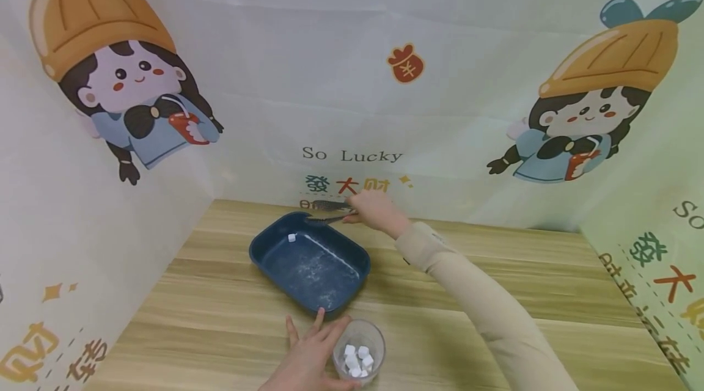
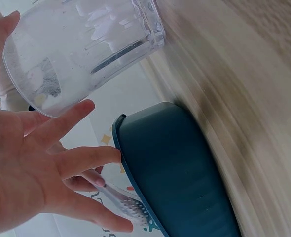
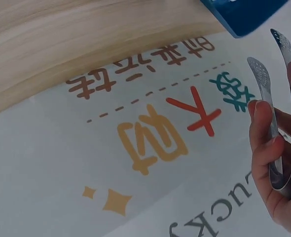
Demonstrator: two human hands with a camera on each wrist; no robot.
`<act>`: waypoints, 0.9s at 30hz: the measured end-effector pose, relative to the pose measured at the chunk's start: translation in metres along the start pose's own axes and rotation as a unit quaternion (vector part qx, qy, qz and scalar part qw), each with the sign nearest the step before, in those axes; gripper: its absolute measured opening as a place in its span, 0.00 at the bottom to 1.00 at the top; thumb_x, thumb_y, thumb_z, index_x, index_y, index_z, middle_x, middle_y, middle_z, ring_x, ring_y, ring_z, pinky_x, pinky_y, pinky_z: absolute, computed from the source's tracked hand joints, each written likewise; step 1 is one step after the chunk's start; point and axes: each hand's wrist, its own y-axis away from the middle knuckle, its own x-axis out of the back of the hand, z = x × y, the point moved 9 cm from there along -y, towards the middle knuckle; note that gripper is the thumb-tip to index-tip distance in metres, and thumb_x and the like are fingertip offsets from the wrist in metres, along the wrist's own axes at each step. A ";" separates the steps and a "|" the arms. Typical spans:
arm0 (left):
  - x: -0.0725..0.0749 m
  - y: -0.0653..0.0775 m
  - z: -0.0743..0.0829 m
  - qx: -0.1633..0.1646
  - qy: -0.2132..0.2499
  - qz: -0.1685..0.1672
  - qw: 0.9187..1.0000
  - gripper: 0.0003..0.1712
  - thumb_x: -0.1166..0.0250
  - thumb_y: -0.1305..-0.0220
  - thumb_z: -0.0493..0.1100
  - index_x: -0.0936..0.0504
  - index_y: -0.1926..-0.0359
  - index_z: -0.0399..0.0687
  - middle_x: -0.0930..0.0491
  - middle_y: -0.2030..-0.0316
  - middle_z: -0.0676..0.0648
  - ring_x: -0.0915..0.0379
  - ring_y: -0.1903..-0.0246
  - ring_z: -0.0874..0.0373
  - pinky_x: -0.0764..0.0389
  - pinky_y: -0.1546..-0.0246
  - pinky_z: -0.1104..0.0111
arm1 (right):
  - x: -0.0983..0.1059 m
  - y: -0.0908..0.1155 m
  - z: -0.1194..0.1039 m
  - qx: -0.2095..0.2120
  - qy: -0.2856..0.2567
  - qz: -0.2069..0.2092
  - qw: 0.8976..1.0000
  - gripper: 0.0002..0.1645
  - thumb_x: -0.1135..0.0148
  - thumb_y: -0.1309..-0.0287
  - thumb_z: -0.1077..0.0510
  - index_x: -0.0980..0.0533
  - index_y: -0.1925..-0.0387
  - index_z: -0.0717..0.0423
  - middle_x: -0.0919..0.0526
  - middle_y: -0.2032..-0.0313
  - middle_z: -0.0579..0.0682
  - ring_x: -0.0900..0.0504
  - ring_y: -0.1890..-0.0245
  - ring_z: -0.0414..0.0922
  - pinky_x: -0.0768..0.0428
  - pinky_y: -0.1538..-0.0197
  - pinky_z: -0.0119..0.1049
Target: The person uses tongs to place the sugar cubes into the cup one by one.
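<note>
My left hand [image 1: 310, 357] is spread beside a clear cup [image 1: 379, 345] holding several white cubes [image 1: 352, 361]. Its thumb and index finger straddle the cup near the rim, while another straight fingertip meets the edge of a dark blue tray [image 1: 275, 272]. One white cube [image 1: 291, 237] lies toward the far left inside the tray. Beyond the tray's far side, my right hand [image 1: 376, 211] grips metal tongs [image 1: 324, 220]. The tongs' perforated ends are apart with nothing between them, as the right wrist view shows.
Tray and cup stand on a wood-grain tabletop [image 1: 495, 263]. A pale printed sheet [image 1: 308, 73] with cartoon figures and lettering rises behind the table and along both sides. My right sleeve [image 1: 484, 299] crosses over the table's right part.
</note>
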 end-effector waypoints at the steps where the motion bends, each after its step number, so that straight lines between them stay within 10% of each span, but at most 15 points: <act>1: 0.000 0.000 0.000 -0.001 -0.001 0.001 1.000 0.53 0.35 0.64 0.70 0.38 0.39 0.46 0.31 0.42 0.44 0.45 0.40 0.31 0.60 0.59 0.23 | -0.002 -0.002 -0.002 0.004 0.001 0.001 1.000 0.21 0.42 0.51 0.41 0.22 0.66 0.54 0.16 0.73 0.47 0.20 0.76 0.41 0.22 0.74 0.32; 27: -0.001 -0.002 -0.002 0.004 0.012 -0.016 1.000 0.53 0.35 0.63 0.70 0.38 0.38 0.46 0.30 0.42 0.43 0.46 0.40 0.31 0.61 0.59 0.22 | -0.046 -0.040 -0.047 0.082 0.166 0.011 0.983 0.16 0.38 0.57 0.38 0.20 0.78 0.45 0.17 0.78 0.41 0.29 0.84 0.36 0.33 0.83 0.30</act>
